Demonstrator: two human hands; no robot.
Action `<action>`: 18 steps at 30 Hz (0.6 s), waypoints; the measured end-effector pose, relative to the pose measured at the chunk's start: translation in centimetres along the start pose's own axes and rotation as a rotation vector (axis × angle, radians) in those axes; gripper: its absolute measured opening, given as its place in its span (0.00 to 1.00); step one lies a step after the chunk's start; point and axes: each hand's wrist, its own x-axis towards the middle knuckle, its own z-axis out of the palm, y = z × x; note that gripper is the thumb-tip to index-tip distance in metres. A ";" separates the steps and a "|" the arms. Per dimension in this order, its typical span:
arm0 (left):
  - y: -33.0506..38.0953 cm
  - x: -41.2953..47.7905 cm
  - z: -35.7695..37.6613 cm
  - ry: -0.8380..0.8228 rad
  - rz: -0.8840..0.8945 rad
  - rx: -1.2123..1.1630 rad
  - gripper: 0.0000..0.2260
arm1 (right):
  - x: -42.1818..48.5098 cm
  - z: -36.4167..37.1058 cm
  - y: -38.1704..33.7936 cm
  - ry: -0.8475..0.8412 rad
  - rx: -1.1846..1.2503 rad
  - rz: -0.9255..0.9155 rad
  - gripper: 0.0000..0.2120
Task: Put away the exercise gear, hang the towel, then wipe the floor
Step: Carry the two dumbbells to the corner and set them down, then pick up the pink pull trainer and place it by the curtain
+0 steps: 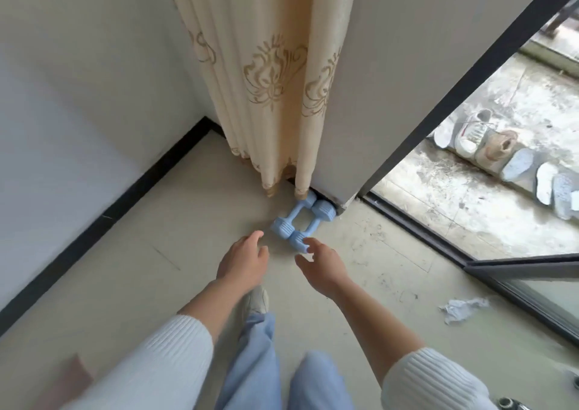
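Two light-blue dumbbells lie side by side on the pale floor, against the base of a wall end and just under the hem of a cream curtain. My left hand hovers just short of the left dumbbell's near end, fingers apart and empty. My right hand is beside the near end of the right dumbbell, fingertips at or almost touching it, fingers spread, holding nothing.
A crumpled pale cloth or paper lies on the floor at right, near the sliding-door track. Beyond the door, several shoes line a grimy balcony floor. A white wall with black skirting runs along the left. My foot is below the hands.
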 end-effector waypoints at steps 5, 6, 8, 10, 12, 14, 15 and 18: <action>-0.6 -14.3 -2.7 0.176 -0.102 -0.086 0.19 | -11.5 0.0 -3.4 -0.075 -0.117 -0.161 0.21; -0.8 -17.1 -2.6 0.215 -0.127 -0.097 0.19 | -13.6 0.2 -3.5 -0.089 -0.159 -0.206 0.21; -1.4 -22.5 -1.8 0.281 -0.182 -0.118 0.19 | -17.5 0.8 -3.5 -0.105 -0.242 -0.299 0.22; -2.0 -27.8 -0.9 0.339 -0.238 -0.149 0.20 | -21.5 1.6 -3.5 -0.126 -0.305 -0.384 0.23; -2.7 -32.8 0.0 0.397 -0.290 -0.179 0.20 | -25.4 2.8 -3.5 -0.162 -0.352 -0.453 0.24; -3.8 -37.6 0.8 0.448 -0.345 -0.217 0.19 | -28.9 4.5 -3.4 -0.211 -0.403 -0.508 0.25; -4.4 -39.9 1.2 0.470 -0.374 -0.234 0.18 | -30.7 5.4 -3.3 -0.237 -0.434 -0.536 0.25; -7.2 -47.1 2.1 0.557 -0.467 -0.269 0.18 | -36.1 9.0 -3.6 -0.317 -0.545 -0.649 0.26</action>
